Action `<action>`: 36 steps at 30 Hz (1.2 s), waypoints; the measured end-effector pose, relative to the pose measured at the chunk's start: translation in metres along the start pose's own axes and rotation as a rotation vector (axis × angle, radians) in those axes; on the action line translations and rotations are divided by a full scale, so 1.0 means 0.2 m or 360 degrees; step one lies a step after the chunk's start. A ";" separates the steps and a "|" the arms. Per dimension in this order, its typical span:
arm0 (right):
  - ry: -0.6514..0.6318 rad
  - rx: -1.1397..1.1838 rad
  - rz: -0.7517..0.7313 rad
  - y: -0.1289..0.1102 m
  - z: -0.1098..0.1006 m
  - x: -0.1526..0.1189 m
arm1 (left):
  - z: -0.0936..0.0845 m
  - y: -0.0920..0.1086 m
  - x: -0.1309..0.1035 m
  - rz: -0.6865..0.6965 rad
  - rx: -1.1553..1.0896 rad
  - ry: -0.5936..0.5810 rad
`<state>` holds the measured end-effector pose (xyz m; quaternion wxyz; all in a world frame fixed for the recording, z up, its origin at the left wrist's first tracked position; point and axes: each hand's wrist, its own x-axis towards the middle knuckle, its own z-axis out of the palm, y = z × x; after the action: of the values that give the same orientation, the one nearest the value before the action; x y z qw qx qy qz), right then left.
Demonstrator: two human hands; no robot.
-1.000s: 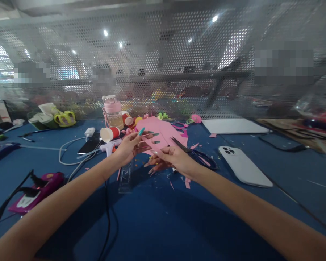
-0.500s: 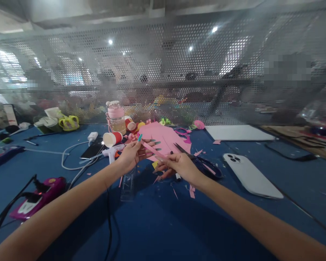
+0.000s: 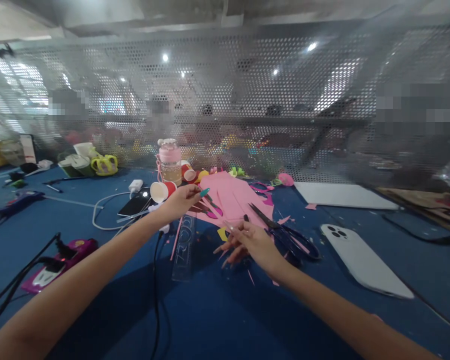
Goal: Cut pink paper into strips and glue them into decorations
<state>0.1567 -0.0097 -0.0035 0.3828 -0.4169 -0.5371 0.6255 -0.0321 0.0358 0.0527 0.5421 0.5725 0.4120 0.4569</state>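
Observation:
A narrow pink paper strip (image 3: 213, 207) stretches between my two hands. My left hand (image 3: 183, 201) pinches its far end between thumb and forefinger, with the thumb's teal nail on top. My right hand (image 3: 253, 242) grips the near end at its thumb and index fingertips; the other fingers hang loosely spread below. Beneath the strip lies a pink paper sheet (image 3: 234, 195), partly covered by cut pieces. Dark-handled scissors (image 3: 285, 232) rest just right of the sheet. A clear stencil ruler (image 3: 183, 250) lies below my left hand. My left arm partly hides a white glue gun (image 3: 164, 228).
A pink-lidded bottle (image 3: 170, 162) and a red paper cup (image 3: 164, 191) stand behind my left hand. At right lie a white phone (image 3: 365, 260) and a white flat board (image 3: 345, 194). A magenta power strip (image 3: 62, 265) with cords sits left. Perforated metal screen (image 3: 225, 100) closes the back.
My left fingers, stretched out before, are now curled inward, and that hand has turned over. The strip stays held between both hands. The whole view has shifted slightly.

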 end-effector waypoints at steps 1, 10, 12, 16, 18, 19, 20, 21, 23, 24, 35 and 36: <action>-0.0039 -0.0017 0.0002 0.00 0.01 0.00 | 0.00 0.01 0.00 0.0016 0.0021 -0.0015; -0.0107 -0.0266 -0.0044 -0.04 0.03 -0.03 | 0.01 0.02 0.01 0.0114 0.0240 0.0041; -0.0090 -0.0225 -0.0029 -0.04 0.02 -0.02 | 0.01 0.01 0.01 0.0118 0.0246 0.0048; -0.0085 -0.0171 0.0022 -0.04 0.01 -0.01 | -0.01 0.00 0.02 0.0146 0.0301 0.0029; -0.0073 -0.0180 0.0031 -0.04 0.01 -0.02 | -0.02 0.00 0.03 0.0172 0.0348 0.0015; -0.0082 -0.0197 0.0033 -0.04 0.01 -0.02 | -0.02 0.00 0.03 0.0184 0.0379 0.0008; -0.0106 -0.0221 0.0037 -0.04 0.02 -0.02 | -0.03 -0.01 0.03 0.0194 0.0414 -0.0001; -0.0136 -0.0249 0.0042 -0.04 0.02 -0.02 | -0.03 -0.01 0.04 0.0203 0.0453 -0.0012; -0.0190 -0.0293 0.0046 -0.03 0.02 -0.02 | -0.04 -0.02 0.04 0.0226 0.0537 -0.0039; -0.0205 -0.0299 0.0039 -0.03 0.03 -0.03 | -0.04 -0.03 0.04 0.0242 0.0582 -0.0050; -0.0141 -0.0053 -0.0118 -0.01 0.02 0.00 | -0.05 -0.03 0.00 0.0814 0.1324 -0.0307; -0.0144 -0.0021 -0.0113 -0.01 0.02 0.01 | -0.03 -0.03 -0.02 0.0899 0.1375 -0.0508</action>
<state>0.1531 -0.0095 -0.0022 0.3772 -0.3713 -0.5724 0.6263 -0.0388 0.0348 0.0456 0.1691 0.8940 0.3050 0.2811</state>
